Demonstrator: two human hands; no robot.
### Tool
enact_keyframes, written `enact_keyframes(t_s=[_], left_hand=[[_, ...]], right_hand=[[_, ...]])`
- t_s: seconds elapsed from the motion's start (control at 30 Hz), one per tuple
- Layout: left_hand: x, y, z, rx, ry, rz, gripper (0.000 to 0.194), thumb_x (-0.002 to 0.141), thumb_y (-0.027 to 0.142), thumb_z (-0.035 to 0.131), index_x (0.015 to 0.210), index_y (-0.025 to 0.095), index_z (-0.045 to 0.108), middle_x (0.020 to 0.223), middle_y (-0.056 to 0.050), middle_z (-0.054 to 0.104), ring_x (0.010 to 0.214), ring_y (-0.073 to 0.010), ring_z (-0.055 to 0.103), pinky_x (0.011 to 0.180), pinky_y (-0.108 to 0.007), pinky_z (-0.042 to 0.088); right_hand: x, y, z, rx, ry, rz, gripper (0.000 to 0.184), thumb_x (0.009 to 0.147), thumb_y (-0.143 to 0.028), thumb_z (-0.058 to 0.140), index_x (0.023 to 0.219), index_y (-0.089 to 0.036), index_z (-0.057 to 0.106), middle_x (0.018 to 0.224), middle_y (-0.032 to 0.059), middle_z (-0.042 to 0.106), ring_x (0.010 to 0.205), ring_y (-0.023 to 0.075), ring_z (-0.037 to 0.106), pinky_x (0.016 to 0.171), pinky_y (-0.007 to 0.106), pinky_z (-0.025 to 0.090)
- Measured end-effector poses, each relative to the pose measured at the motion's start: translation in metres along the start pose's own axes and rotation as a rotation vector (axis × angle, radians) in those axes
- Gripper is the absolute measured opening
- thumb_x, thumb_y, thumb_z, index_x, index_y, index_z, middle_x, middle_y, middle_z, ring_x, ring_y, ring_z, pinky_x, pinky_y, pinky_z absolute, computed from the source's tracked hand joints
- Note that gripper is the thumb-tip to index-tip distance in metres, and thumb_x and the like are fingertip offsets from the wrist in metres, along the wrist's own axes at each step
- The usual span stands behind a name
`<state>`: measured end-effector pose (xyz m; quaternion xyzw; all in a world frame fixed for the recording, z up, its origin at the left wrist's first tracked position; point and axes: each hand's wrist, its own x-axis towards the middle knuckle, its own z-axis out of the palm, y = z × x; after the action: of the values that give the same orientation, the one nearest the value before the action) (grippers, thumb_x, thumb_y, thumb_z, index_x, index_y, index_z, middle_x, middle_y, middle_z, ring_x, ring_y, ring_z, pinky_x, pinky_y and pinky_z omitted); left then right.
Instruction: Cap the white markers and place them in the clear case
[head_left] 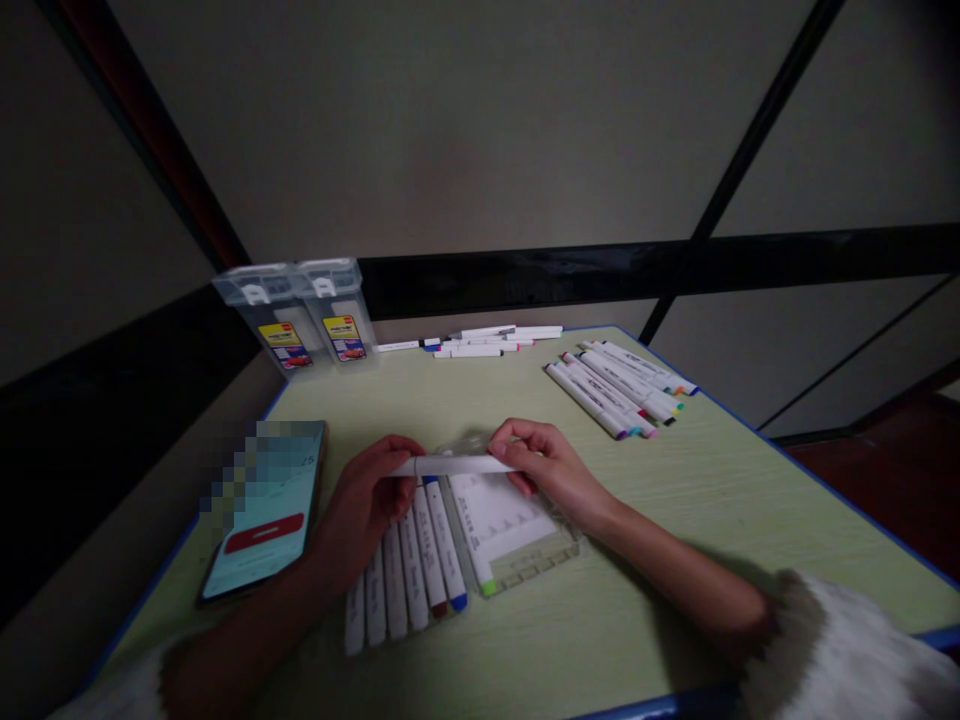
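A white marker [461,466] is held level by both hands over the middle of the table. At its left end, my left hand [375,500] pinches it between thumb and fingers. My right hand [546,465] is closed on the other end. Beneath my hands lies a clear plastic case [559,548], partly hidden by them. One marker with a light green end [469,535] lies in it along its left side. Left of the case, a row of white markers [412,560] lies side by side, with blue and brown ends showing on the right; their tops are covered by my left hand.
A phone [266,510] with a lit screen lies at the left. Two clear lidded boxes with labels [345,325] stand at the back left. Loose markers [480,343] lie along the back edge, and a group of markers [615,385] lies at the right. A wall rises behind the table.
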<state>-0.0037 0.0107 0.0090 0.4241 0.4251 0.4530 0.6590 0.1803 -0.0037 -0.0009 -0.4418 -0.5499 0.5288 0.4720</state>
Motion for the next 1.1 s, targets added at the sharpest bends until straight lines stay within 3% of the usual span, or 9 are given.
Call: enact_keyframes(t_s=[0.47, 0.8, 1.1], left_hand=[[-0.0027, 0.0040, 0.0029, -0.018, 0.036, -0.056, 0.007, 0.058, 0.015, 0.055, 0.065, 0.014, 0.057, 0.044, 0.005, 0.046, 0.040, -0.0060, 0.041, 0.039, -0.014, 0.031], [-0.0004, -0.0029, -0.0004, 0.069, 0.000, -0.044, 0.019, 0.074, 0.029, 0.050, 0.064, 0.014, 0.055, 0.042, 0.006, 0.044, 0.036, -0.0048, 0.036, 0.035, -0.014, 0.025], [-0.0010, -0.0013, 0.0000, 0.127, 0.004, -0.047, 0.015, 0.070, 0.028, 0.052, 0.063, 0.015, 0.054, 0.040, 0.006, 0.044, 0.034, -0.0044, 0.035, 0.033, -0.013, 0.024]], right_hand=[[-0.0001, 0.0013, -0.0003, -0.004, -0.001, -0.019, 0.025, 0.072, -0.038, 0.052, 0.060, -0.017, 0.047, 0.033, -0.0090, 0.038, 0.033, 0.0056, 0.025, 0.037, 0.021, 0.017], [-0.0007, -0.0005, 0.0002, -0.022, -0.024, -0.023, 0.021, 0.073, -0.033, 0.052, 0.060, -0.017, 0.048, 0.034, -0.0085, 0.039, 0.034, 0.0057, 0.027, 0.039, 0.021, 0.019], [-0.0001, -0.0009, -0.0003, -0.029, -0.036, -0.017, 0.018, 0.072, -0.030, 0.053, 0.060, -0.016, 0.049, 0.036, -0.0080, 0.039, 0.034, 0.0057, 0.029, 0.040, 0.021, 0.020]])
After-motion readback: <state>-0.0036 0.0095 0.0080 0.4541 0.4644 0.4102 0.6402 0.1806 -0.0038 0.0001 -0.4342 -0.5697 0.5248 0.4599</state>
